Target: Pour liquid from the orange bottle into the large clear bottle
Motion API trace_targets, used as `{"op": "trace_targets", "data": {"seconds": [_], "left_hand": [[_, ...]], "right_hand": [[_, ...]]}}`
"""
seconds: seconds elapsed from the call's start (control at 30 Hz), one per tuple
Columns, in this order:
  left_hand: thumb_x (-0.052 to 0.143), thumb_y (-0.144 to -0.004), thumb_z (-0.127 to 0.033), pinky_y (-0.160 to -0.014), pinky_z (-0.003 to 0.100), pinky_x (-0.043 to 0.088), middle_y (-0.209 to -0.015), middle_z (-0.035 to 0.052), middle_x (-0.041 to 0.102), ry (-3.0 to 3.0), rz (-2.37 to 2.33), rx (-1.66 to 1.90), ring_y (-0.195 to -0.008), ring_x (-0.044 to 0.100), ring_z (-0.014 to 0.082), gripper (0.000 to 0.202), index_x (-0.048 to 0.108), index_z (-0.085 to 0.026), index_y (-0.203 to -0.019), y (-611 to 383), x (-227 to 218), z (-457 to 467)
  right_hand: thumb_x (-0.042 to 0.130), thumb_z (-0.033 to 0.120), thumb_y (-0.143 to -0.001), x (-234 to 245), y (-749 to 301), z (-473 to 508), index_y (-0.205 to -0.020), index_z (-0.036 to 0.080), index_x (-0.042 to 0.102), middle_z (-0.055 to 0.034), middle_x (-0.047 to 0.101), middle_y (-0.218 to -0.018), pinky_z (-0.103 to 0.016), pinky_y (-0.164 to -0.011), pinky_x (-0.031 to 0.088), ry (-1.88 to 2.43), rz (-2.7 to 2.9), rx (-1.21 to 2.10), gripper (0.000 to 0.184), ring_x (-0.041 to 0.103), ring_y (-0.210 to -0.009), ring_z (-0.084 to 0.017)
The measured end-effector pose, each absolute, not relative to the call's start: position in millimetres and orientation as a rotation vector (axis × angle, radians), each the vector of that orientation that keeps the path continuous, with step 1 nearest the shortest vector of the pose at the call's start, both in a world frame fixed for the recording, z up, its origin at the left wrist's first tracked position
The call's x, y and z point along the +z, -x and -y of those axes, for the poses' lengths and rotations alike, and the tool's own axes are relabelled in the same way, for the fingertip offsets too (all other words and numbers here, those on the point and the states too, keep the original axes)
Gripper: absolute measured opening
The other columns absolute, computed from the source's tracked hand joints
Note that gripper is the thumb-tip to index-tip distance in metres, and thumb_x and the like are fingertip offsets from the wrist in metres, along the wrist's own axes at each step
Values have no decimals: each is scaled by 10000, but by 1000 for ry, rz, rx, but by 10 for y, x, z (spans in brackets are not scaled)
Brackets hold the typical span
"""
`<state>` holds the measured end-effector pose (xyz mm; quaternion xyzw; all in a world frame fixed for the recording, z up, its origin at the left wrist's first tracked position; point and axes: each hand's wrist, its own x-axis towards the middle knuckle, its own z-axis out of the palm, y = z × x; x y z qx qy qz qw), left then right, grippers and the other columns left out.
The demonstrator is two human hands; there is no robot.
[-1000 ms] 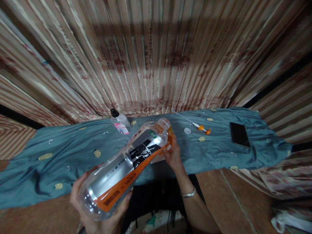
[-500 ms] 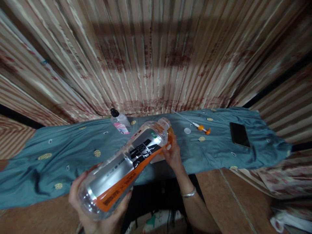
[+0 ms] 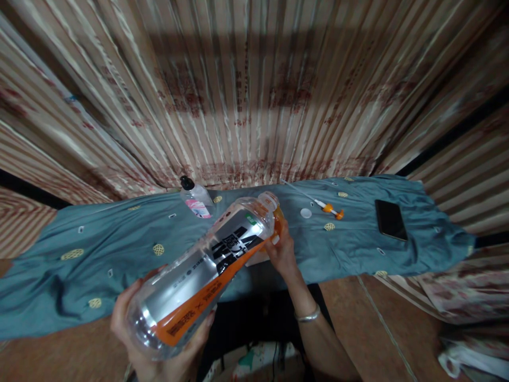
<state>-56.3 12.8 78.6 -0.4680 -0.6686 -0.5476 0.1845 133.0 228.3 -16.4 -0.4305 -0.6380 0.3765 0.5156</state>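
Observation:
My left hand (image 3: 159, 339) is wrapped round the base of a large clear plastic bottle (image 3: 207, 281) with a silver and orange label. The bottle is tilted, with its open neck pointing up and to the right. Just behind that neck, my right hand (image 3: 283, 246) grips an orange, see-through object (image 3: 279, 222). The big bottle covers most of it, so its kind cannot be told. A pale part shows below, near the cloth. Beyond, an orange and white pump head (image 3: 330, 209) with a long tube lies near a small white disc (image 3: 306, 213).
A clear pump bottle (image 3: 199, 202) with a black top and pink label stands at the back left. A black phone (image 3: 391, 219) lies on the right. Blue-green cloth (image 3: 131, 233) covers the narrow table, with a striped curtain (image 3: 254, 106) behind it.
Almost nothing differs. Both hands keep their hold, and the tilted bottle stays in nearly the same place.

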Motion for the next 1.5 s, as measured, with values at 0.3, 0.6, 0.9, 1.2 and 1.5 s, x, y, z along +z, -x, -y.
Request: {"op": "trace_targets", "data": {"seconds": [0.3,0.6,0.9,1.2,1.5], "left_hand": [[1128,-555,-603,-993,520,736,-1381,71,763,1205,1927,-1694,-1134,791,326,1116,681,-312,-1536,558,720,-125],[1096,-700,-526,-988,460,722,-1399,87,793,1299,1889,-1648,-1158,813,307,1063,657,-289,-1639,532,772,-133],[1087,-730,-524,-962,443,727,-1407,87,773,1311,1886,-1605,-1150,793,302,1032,675,-297,-1649,514,798,-148],[1086,-642,-555,-966,510,748,-1402,42,779,1305,1903,-1559,-1125,804,330,1092,671,-388,-1638,547,796,-144],[1144,-612,-548,-1043,502,709,-1425,67,773,1337,1889,-1586,-1166,794,321,1182,651,-318,-1661,601,734,-103]], "right_hand": [[906,652,-976,-160,-1336,-2290,-1430,269,678,-143,924,-1255,-497,-941,777,1031,1522,922,637,920,-1141,-389],[861,688,-1003,-152,-1315,-2277,-1439,268,665,-133,934,-1226,-481,-890,781,1006,1511,885,636,929,-1073,-370],[859,698,-1007,-187,-1327,-2290,-1434,278,649,-132,933,-1218,-499,-864,777,1018,1527,872,635,925,-1059,-378],[829,724,-1031,-163,-1325,-2276,-1452,275,664,-150,928,-1265,-504,-933,782,1012,1534,864,637,920,-1119,-381],[872,741,-987,-141,-1325,-2292,-1419,276,674,-145,928,-1230,-486,-902,773,1022,1532,874,664,920,-1088,-379]]}}
